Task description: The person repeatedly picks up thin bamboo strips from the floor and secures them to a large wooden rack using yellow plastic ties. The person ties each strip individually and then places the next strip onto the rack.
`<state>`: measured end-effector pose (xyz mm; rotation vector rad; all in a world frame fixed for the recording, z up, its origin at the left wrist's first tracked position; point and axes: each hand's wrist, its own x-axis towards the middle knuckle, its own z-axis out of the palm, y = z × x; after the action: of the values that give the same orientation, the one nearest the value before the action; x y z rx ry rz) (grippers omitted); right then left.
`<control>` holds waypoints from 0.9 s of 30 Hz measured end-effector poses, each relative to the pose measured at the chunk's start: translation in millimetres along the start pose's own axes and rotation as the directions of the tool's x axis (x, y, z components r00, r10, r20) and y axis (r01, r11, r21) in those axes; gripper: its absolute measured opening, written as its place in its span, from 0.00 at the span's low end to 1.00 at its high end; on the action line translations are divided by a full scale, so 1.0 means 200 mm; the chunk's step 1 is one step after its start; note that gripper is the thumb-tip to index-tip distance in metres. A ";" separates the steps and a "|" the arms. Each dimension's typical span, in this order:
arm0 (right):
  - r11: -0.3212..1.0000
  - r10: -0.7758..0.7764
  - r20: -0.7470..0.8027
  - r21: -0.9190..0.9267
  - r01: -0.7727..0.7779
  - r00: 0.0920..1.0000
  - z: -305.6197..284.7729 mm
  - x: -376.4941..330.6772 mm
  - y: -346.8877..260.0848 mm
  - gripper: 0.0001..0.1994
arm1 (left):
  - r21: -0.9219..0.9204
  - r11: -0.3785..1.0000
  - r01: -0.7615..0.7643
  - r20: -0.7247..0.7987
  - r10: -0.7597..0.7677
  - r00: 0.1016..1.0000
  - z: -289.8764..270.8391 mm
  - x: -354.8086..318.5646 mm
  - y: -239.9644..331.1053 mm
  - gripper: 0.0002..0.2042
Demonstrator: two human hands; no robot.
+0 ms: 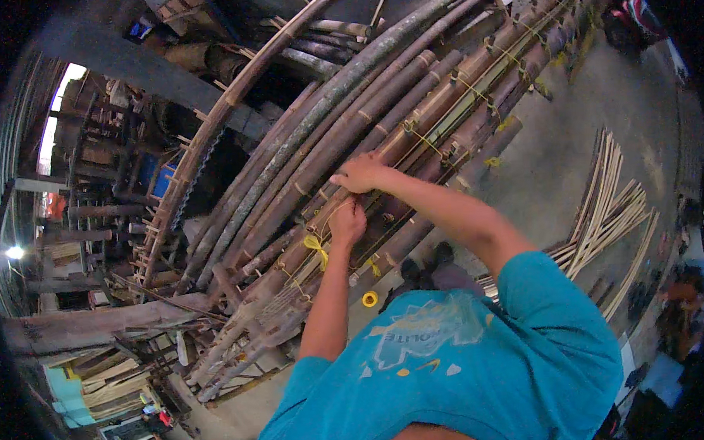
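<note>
Both my hands are at a long bundle of bamboo poles [408,143] that runs diagonally from lower left to upper right. My left hand [347,222] is closed in a fist against the near side of the bundle; what it grips is hidden. Just beyond it, my right hand [361,174] rests over the upper pole with its fingers bent and closed; anything in them is too small to make out. A yellow tie [316,244] hangs knotted beside my left hand. Thin cord lashings [457,75] cross the poles farther along.
Loose bamboo poles [318,128] lie behind the bundle, beside a curved pole with short pegs [204,140]. A yellow ring-shaped roll [369,299] is below the bundle. Thin bamboo strips [599,203] lie on the floor at right. A thick beam [100,326] crosses the left.
</note>
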<state>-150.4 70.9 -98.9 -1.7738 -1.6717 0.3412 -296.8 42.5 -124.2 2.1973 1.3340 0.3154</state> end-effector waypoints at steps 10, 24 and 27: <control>0.822 -0.563 0.365 0.343 0.455 0.742 0.03 -0.89 0.27 0.15 | -0.088 0.994 -0.064 -0.149 0.051 0.988 -0.05 0.02 0.17 0.15; 0.967 -0.255 0.341 0.067 0.247 0.905 0.01 -1.05 -0.21 0.17 | 0.117 0.983 -0.140 -0.121 0.154 0.981 -0.17 0.49 -0.32 0.18; 0.792 -0.097 0.484 0.567 -0.228 0.870 0.18 -1.14 -0.32 0.14 | 0.274 0.952 0.139 -0.060 -0.128 0.990 -0.48 0.09 -0.16 0.19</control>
<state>-255.1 -139.1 -141.7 -1.2984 -1.5549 1.3129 -355.4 100.6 -64.2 2.3197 1.6263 0.1293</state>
